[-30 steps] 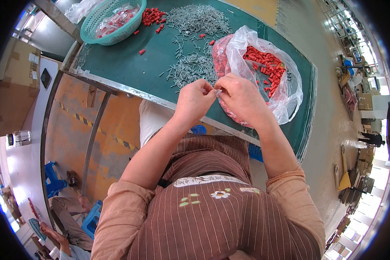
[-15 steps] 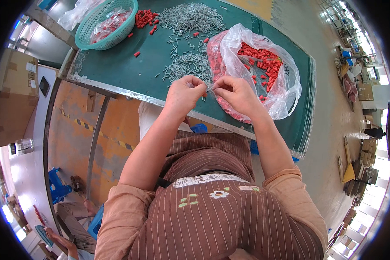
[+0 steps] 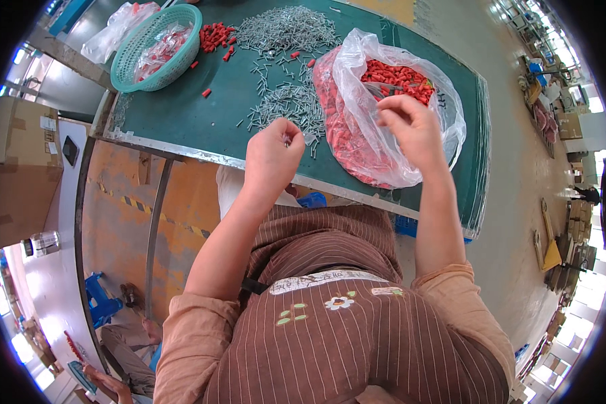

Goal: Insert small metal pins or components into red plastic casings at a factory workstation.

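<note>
Nearest: my left hand [image 3: 273, 151], fingers curled shut over the near edge of the green work table [image 3: 182, 114], pinching what looks like a small grey metal pin [image 3: 287, 140]; the pin itself is barely visible between my fingertips.

Beside it: my right hand [image 3: 411, 128], fingers bent and loosely drawn together above the mouth of the clear plastic bag of small red plastic caps [image 3: 384, 87]. I cannot tell whether it holds a cap.

Just beyond my left hand: a small loose heap of grey metal pins [image 3: 286, 104], touching the bag's side.

Further: a larger heap of the same pins [image 3: 286, 27], with a cluster of red caps [image 3: 214, 35] next to it.

Far left corner: a round teal plastic basket [image 3: 156, 47] holding pieces in a clear bag.

Status, as I judge it: both pin heaps and the bag are well stocked, so most of the work remains.
</note>
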A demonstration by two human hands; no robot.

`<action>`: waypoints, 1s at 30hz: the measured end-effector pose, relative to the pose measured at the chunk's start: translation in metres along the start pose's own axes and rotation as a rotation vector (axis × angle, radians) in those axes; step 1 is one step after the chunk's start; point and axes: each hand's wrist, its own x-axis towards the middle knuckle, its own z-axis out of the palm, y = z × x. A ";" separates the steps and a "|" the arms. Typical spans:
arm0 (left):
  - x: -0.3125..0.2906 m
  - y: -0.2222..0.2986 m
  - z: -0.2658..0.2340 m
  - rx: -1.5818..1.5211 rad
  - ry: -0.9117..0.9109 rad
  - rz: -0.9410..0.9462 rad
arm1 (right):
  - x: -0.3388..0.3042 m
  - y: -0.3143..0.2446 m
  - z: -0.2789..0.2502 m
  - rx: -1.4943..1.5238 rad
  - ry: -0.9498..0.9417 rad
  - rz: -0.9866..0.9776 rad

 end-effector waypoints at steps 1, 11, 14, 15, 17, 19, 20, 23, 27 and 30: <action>0.001 -0.002 0.000 -0.002 -0.011 0.009 | 0.006 0.008 -0.011 -0.003 0.014 0.003; 0.003 -0.008 0.010 0.045 -0.159 0.031 | 0.037 0.098 -0.017 -0.709 -0.115 0.001; 0.003 -0.037 0.012 0.050 -0.142 -0.060 | 0.048 0.126 0.014 -0.654 -0.047 0.030; 0.000 -0.043 0.010 -0.036 -0.127 -0.098 | 0.046 0.118 0.017 -0.650 -0.075 0.083; -0.003 -0.031 0.004 -0.072 -0.162 -0.153 | 0.042 0.125 0.022 -0.670 0.002 0.033; 0.002 -0.026 0.009 -0.086 -0.188 -0.138 | 0.043 0.127 0.009 -0.639 -0.077 0.084; 0.002 -0.028 0.009 -0.112 -0.182 -0.159 | 0.042 0.125 0.004 -0.612 -0.115 0.125; 0.005 -0.039 0.012 -0.180 -0.192 -0.158 | 0.036 0.129 -0.002 -0.611 -0.016 0.108; 0.005 -0.039 0.014 -0.200 -0.187 -0.166 | 0.033 0.133 -0.011 -0.520 -0.005 0.144; 0.004 -0.033 0.015 -0.208 -0.191 -0.188 | 0.027 0.136 -0.011 -0.471 0.015 0.171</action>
